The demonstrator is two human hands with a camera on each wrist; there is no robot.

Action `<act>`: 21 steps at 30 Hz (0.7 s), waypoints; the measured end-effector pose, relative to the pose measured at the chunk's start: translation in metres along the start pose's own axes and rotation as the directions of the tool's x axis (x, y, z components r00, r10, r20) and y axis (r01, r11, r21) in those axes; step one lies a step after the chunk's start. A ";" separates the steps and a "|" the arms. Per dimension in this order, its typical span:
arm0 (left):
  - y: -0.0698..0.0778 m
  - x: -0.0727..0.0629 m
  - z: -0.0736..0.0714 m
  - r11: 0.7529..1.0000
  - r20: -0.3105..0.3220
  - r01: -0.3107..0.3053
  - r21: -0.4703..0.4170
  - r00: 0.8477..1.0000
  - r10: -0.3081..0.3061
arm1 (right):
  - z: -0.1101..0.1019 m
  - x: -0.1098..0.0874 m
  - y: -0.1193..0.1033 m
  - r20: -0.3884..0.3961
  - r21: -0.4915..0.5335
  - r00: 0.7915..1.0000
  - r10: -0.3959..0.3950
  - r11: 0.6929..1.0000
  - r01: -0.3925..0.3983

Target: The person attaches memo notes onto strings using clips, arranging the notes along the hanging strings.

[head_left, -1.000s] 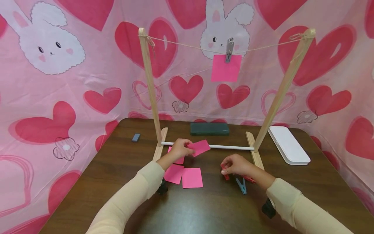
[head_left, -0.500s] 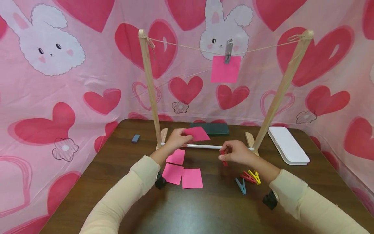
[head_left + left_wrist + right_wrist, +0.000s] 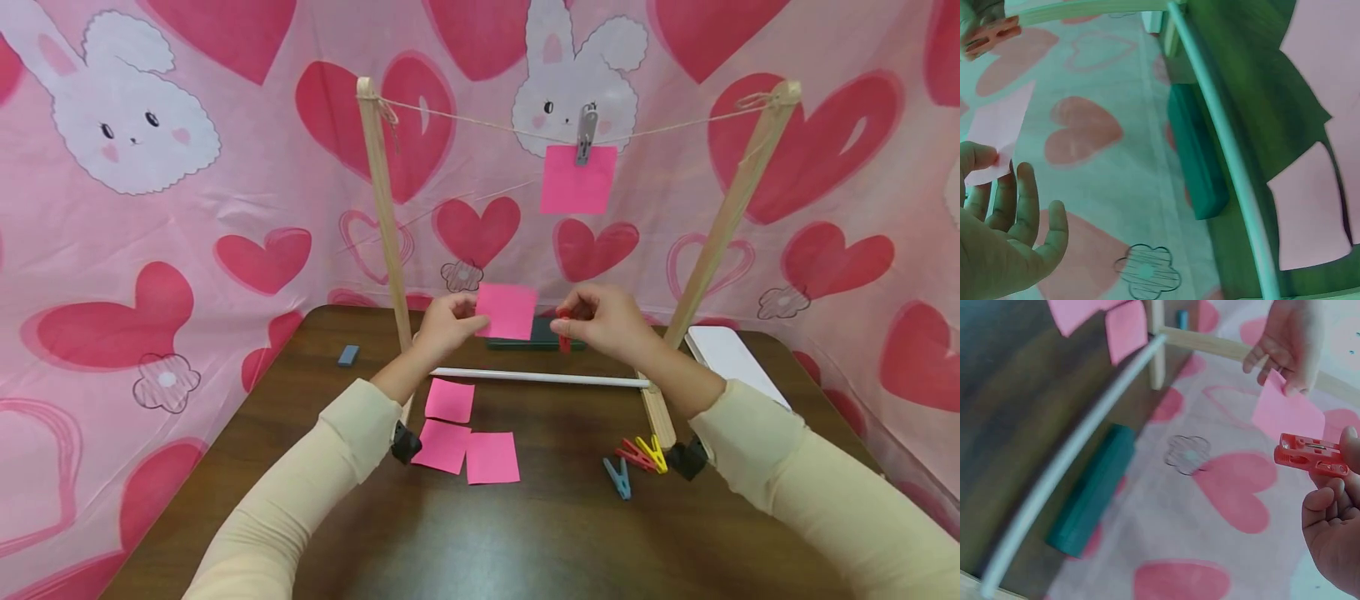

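My left hand (image 3: 448,327) pinches a pink sticky note (image 3: 507,311) by its edge, thumb in front, and holds it up above the white rod. To its right, my right hand (image 3: 603,319) grips a red clothespin (image 3: 1311,454) between thumb and fingers; the pin and the note are apart. Above both hands a string (image 3: 480,119) spans two wooden posts. From it hangs another pink note (image 3: 578,182), held by a grey clothespin (image 3: 587,133). Several pink notes lie on the table, one of them a front note (image 3: 492,457).
Blue (image 3: 617,478), red (image 3: 634,454) and yellow clothespins (image 3: 652,454) lie at the right front. A white rod (image 3: 540,377) joins the stand's feet. Behind it is a dark green case (image 3: 543,333). A white case (image 3: 731,358) lies right; a blue eraser-like block (image 3: 348,356) lies left.
Both hands have risen from the table toward the string. The left turned its note upright to face the head camera; the right carried the red clothespin up and away from the other pins.
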State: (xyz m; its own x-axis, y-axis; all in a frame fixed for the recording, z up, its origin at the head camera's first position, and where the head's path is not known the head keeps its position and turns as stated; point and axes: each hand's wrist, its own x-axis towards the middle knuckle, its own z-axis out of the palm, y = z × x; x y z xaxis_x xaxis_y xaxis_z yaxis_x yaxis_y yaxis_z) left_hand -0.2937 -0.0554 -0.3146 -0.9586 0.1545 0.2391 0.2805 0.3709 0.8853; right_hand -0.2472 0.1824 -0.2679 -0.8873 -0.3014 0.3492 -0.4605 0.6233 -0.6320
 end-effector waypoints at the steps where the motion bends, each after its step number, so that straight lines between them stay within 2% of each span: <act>1: 0.002 0.001 -0.002 0.999 -0.009 0.012 -0.037 1.000 -0.013 | -0.003 0.004 -0.005 -0.013 0.000 1.000 -0.006 1.000 0.006; 4: 0.012 0.004 -0.006 0.988 -0.030 0.034 -0.150 0.999 -0.039 | -0.013 0.016 -0.019 -0.057 0.002 0.998 -0.035 0.999 0.035; 7: 0.022 0.007 -0.012 0.971 -0.053 0.020 -0.239 0.998 -0.034 | -0.023 0.029 -0.035 -0.113 0.023 0.992 -0.049 0.998 0.052; 13: 0.043 0.018 -0.026 0.962 -0.105 -0.034 -0.272 0.994 0.005 | -0.045 0.056 -0.069 -0.191 0.060 0.981 -0.019 0.998 0.031; 18: 0.061 0.029 -0.036 0.966 -0.106 -0.018 -0.258 0.994 -0.010 | -0.063 0.074 -0.100 -0.225 0.062 0.973 0.042 0.998 -0.029; 21: 0.071 0.034 -0.041 0.968 -0.098 -0.007 -0.252 0.995 -0.018 | -0.071 0.084 -0.113 -0.254 0.080 0.967 0.036 0.997 -0.016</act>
State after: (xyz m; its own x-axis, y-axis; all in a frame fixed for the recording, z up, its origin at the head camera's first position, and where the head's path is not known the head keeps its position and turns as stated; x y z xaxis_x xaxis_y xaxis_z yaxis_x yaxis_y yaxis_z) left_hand -0.3085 -0.0608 -0.2271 -0.9638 0.0575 0.2605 0.2658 0.1271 0.9556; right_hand -0.2678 0.1377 -0.1186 -0.8673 -0.0859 0.4902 -0.4468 0.5685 -0.6908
